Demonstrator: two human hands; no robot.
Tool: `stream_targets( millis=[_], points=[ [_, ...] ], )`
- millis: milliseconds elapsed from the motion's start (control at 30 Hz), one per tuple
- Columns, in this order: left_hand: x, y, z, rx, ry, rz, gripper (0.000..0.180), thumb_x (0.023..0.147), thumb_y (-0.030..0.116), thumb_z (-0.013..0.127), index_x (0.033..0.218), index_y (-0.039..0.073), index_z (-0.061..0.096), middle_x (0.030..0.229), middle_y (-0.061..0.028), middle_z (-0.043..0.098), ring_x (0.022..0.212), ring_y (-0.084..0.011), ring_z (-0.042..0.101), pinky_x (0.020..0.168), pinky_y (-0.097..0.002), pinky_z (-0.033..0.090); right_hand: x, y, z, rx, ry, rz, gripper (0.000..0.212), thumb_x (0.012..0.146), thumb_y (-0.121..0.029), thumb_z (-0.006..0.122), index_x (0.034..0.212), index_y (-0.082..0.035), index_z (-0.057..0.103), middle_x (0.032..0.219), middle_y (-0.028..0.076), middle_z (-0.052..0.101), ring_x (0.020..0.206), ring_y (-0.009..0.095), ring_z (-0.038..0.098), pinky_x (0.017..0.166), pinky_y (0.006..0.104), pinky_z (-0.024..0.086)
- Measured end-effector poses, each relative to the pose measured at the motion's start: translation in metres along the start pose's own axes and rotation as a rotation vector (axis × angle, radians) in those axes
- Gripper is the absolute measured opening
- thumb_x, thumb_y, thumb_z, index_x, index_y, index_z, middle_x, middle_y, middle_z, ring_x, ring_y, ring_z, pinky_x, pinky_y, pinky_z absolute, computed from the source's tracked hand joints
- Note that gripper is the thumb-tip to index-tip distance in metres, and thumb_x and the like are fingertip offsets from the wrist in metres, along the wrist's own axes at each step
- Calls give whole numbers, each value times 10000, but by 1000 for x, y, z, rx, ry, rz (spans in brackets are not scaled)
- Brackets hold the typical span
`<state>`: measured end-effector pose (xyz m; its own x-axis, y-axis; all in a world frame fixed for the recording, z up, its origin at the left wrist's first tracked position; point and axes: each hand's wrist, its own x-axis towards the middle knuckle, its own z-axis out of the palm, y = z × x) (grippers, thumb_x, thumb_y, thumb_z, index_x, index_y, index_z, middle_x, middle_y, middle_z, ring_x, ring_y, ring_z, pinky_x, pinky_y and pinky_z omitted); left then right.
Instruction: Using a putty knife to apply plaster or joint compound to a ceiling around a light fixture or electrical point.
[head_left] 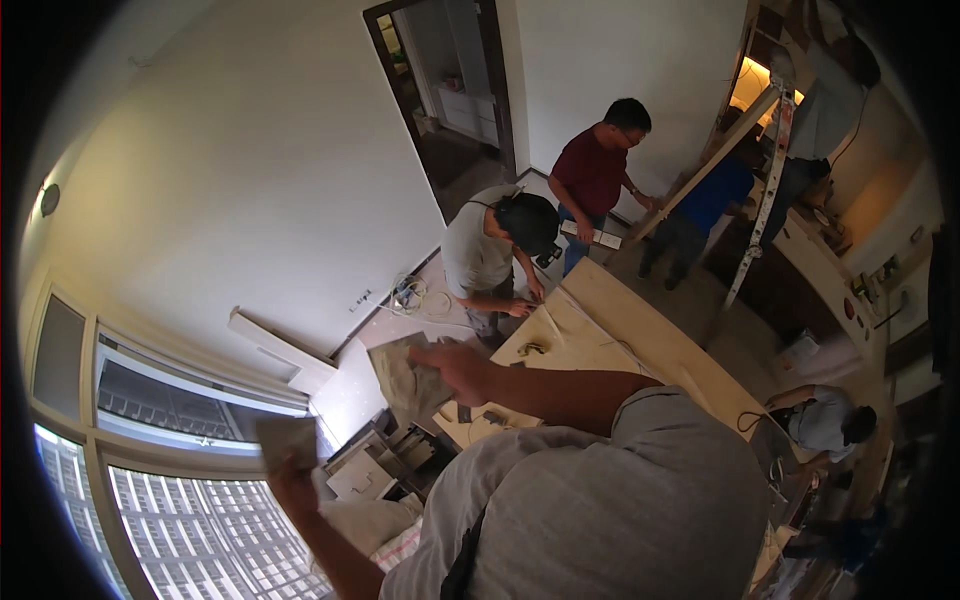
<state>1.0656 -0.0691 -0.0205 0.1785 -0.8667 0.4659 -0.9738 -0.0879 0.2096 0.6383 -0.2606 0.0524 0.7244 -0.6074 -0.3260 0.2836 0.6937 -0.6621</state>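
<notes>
My left hand (pixel 292 482) is raised at the lower left, its fingers closed on the lower part of a flat, grey-brown rectangular plate (pixel 285 440). That plate is blurred, and I cannot make out its exact kind. My right arm reaches leftward across the middle, and my right hand (pixel 465 370) grips the edge of a squarish, pale plate (pixel 408 378) with uneven smears on its face. The two plates are apart, the right one higher in the picture. Behind them are the white wall (pixel 270 200) and a window (pixel 200 520).
A plywood-topped table (pixel 660 335) lies beyond my right arm, with a co-worker in a grey shirt (pixel 480 245) bent over it. Another person in dark red (pixel 595 170) stands behind. A ladder (pixel 770 190) leans at right. Coiled cable (pixel 420 300) and drawers (pixel 362 478) are near the wall.
</notes>
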Motion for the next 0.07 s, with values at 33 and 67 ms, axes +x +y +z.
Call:
stream_targets(
  millis=[33,67],
  points=[
    [0,20,30,-394,24,-210,409,720,132,746,1112,61,653,1039,-163,670,968,-378,619,933,-485,456,-10,-4,2,-166,17,-32,352,964,-301,538,1259,-113,506,1175,96,602,1074,222,614,914,402,511],
    [-12,22,24,-384,19,-232,409,720,132,746,1112,61,653,1039,-163,670,968,-378,619,933,-485,456,32,23,-37,224,-98,34,723,815,-449,712,1382,-108,418,1221,115,585,1158,278,564,1021,470,422]
  ],
)
